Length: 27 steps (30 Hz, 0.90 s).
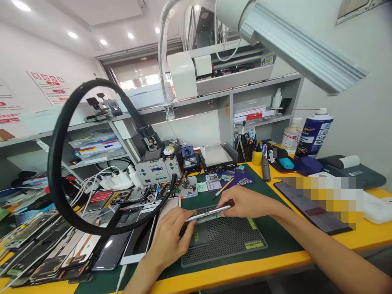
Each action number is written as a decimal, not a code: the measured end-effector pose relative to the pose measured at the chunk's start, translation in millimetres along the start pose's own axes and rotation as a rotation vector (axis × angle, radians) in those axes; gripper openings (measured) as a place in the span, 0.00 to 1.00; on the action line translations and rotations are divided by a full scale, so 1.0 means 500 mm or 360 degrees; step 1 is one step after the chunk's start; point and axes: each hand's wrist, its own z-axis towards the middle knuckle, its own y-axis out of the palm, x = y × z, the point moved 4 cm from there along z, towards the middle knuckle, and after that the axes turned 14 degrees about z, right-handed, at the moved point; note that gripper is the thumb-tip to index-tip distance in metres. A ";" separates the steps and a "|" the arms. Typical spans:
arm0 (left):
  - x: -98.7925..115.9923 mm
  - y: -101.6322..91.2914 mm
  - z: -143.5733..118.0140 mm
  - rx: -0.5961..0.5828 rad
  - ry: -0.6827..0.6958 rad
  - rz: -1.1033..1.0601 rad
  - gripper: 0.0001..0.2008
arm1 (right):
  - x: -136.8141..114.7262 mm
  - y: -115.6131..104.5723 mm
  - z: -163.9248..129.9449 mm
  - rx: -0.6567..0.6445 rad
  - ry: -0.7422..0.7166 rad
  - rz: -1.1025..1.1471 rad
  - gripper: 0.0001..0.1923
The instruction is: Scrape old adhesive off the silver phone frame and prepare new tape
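Between my two hands a thin smartphone (208, 212) is held nearly edge-on, its silvery edge facing me. My left hand (172, 232) grips its left end with thumb and fingers. At the right end, the fingers of my right hand (243, 202) close on the phone, with a dark reddish-brown patch showing by the fingertips. Its front and back faces are mostly hidden at this angle. Below it lies a grey perforated pad (226, 241) on the dark green mat (281, 228).
Phones and screens (76, 249) are piled at left. A black hose (58, 179) loops from the soldering station (156, 171) across the left side. Behind are a parts tray (183, 188) and a brush (225, 188). At right lie a dark phone (312, 208) and a spray can (315, 132).
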 end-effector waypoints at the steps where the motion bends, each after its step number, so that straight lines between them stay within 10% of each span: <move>1: 0.001 0.001 -0.002 0.0017 0.0005 -0.0027 0.11 | -0.003 0.000 0.000 0.0013 0.0015 0.0011 0.07; 27: 0.022 -0.015 -0.011 0.0147 0.0100 -0.0049 0.14 | -0.032 0.009 -0.010 0.0084 0.0183 -0.0040 0.10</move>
